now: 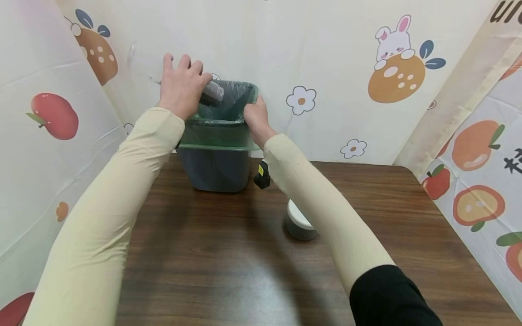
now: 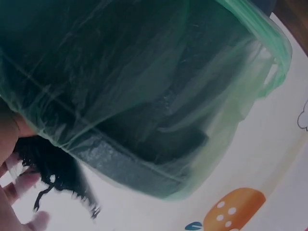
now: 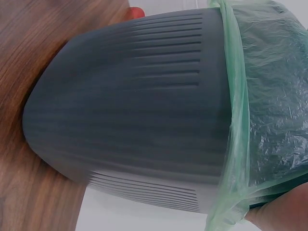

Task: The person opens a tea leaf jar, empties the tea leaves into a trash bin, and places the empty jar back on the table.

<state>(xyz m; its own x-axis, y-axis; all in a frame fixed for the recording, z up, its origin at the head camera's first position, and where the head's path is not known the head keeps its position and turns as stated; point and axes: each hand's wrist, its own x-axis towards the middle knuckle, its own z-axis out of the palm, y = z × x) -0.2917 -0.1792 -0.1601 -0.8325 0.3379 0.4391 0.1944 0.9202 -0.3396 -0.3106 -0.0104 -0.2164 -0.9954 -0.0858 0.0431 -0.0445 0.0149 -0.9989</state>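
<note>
A dark grey trash bin (image 1: 216,170) stands at the back of the table, with a green plastic bag (image 1: 220,136) lining it and folded down over its rim. My left hand (image 1: 183,88) holds a clear plastic bottle (image 1: 214,92) tilted, its mouth over the bin's opening. Dark contents show through the bottle; the left wrist view has them blurred beside the fingers (image 2: 17,185). On the bin's right side, my right hand (image 1: 257,118) grips the bagged rim. Only the base of that hand's thumb (image 3: 284,211) shows in the right wrist view.
A low grey jar with a white lid (image 1: 301,222) sits on the brown wooden table (image 1: 212,267), partly behind my right forearm. Printed cloth (image 1: 322,54) hangs behind the table and along both sides. Something red (image 1: 16,310) shows at the lower left.
</note>
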